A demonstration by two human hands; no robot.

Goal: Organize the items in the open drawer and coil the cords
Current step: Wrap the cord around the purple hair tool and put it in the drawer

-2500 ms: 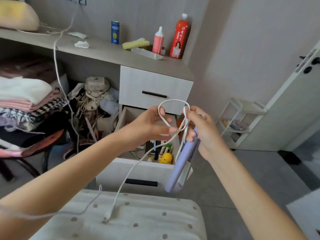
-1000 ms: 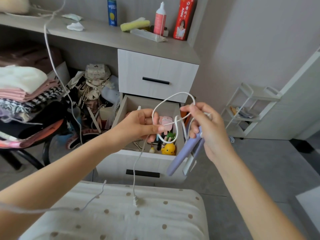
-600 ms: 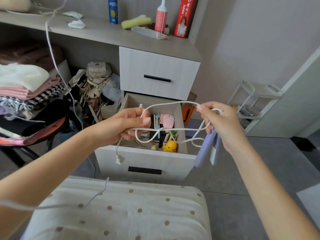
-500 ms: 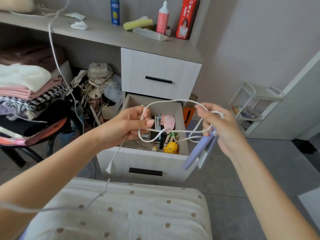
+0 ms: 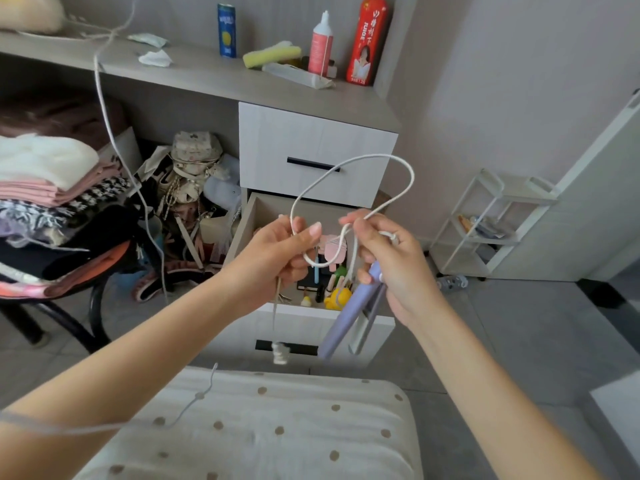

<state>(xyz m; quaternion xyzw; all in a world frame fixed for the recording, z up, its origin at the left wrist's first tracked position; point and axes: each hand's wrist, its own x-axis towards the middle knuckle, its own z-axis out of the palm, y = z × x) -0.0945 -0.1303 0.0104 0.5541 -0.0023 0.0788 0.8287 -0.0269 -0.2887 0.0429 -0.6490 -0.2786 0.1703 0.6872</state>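
Your left hand (image 5: 280, 258) pinches the white cord (image 5: 363, 157), its loop arching between your hands. Your right hand (image 5: 394, 268) grips the lilac hair straightener (image 5: 341, 323) plus cord.

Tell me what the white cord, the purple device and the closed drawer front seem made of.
White cord: flexible plastic or rubber sheath, matte; it bends into a smooth loop. Purple device: hard plastic, satin, with a soft even sheen. Closed drawer front: probably laminated board, matte, with faint pale wood grain.
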